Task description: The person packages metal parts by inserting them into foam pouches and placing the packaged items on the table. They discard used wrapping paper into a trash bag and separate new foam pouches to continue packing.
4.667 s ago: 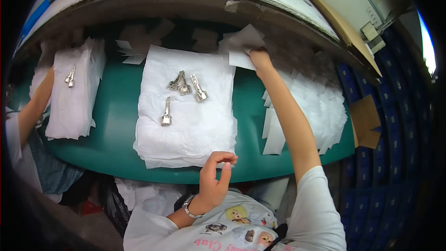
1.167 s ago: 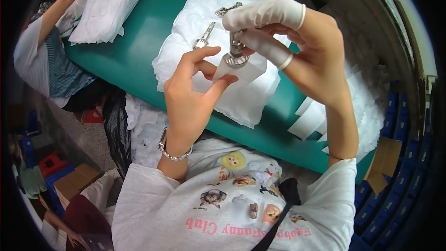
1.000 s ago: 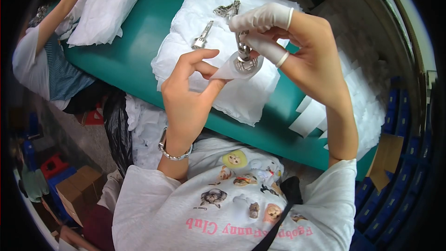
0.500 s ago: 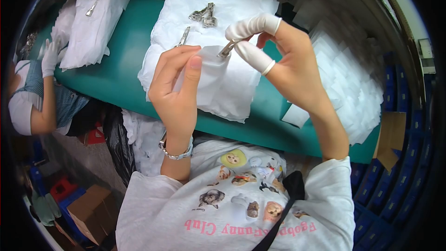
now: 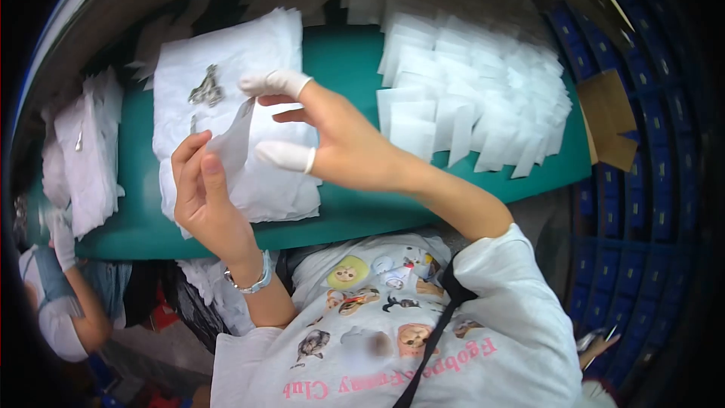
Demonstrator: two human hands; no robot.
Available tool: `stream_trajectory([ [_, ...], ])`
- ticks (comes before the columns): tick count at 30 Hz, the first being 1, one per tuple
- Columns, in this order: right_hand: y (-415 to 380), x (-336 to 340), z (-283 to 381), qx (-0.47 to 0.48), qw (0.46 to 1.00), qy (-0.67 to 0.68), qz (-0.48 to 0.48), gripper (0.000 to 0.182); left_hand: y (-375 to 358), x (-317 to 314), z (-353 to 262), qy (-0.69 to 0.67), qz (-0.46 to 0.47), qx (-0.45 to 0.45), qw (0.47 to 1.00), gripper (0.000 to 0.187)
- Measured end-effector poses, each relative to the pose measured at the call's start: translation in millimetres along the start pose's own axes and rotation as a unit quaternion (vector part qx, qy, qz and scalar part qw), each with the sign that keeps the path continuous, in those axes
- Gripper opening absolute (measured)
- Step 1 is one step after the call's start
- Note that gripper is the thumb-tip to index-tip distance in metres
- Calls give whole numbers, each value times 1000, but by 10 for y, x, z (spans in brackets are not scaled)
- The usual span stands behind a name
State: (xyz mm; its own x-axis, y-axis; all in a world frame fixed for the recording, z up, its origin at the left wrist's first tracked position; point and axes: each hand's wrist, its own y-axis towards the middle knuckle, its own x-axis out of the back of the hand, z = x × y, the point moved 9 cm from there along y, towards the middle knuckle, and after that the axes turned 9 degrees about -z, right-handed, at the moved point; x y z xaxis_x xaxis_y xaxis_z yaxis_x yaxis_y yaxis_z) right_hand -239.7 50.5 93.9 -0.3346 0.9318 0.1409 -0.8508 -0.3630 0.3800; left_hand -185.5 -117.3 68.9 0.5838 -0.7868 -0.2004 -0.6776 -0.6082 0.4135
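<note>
My left hand (image 5: 211,193) pinches a small, thin white translucent bag (image 5: 230,140) between thumb and fingers, over a stack of white sheets. My right hand (image 5: 332,132) has white finger cots on thumb and forefinger. Its thumb and forefinger are spread apart, and the forefinger tip is at the upper edge of the bag. No metal piece shows in my right hand; whether one is inside the bag I cannot make out. Shiny metal pieces (image 5: 205,89) lie on the stack of white sheets (image 5: 291,185), with another metal piece (image 5: 193,122) partly hidden behind my left hand.
Many overlapping white packets (image 5: 483,91) cover the right of the green table (image 5: 343,211). At left, a co-worker's gloved hand (image 5: 62,238) is near another white stack (image 5: 98,159) with a metal piece on it. A cardboard box flap (image 5: 608,121) and blue bins (image 5: 657,181) stand right.
The view has swung to the right. My right thumb and forefinger have opened from the metal piece they pinched, which no longer shows there. My left hand still holds the bag, now raised more upright.
</note>
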Motion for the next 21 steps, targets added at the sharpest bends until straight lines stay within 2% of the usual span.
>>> stream_trajectory([
  [2,-89,53,85,55,995,-81,-11,60,-86,-148,-1,-15,44,-5,999,21],
  [7,-276,262,-213,-96,995,-6,2,44,-254,-399,88,-64,93,49,992,20],
  [8,-325,321,-275,-125,992,-6,9,40,-275,-454,79,-35,106,48,993,20],
  [9,-329,416,-183,-68,996,-63,-12,36,-302,-533,73,-10,121,50,991,19],
  [12,-452,632,-125,23,985,-169,-29,40,-424,-763,89,51,183,25,981,13],
  [14,-571,756,-136,23,983,-177,-47,41,-561,-888,86,63,222,14,973,10],
  [18,-862,948,-259,-7,990,-88,-107,43,-855,-1027,133,-2,210,24,977,8],
  [21,-1145,1032,-478,-90,990,-69,-87,38,-1062,-1110,234,-56,228,72,969,10],
])
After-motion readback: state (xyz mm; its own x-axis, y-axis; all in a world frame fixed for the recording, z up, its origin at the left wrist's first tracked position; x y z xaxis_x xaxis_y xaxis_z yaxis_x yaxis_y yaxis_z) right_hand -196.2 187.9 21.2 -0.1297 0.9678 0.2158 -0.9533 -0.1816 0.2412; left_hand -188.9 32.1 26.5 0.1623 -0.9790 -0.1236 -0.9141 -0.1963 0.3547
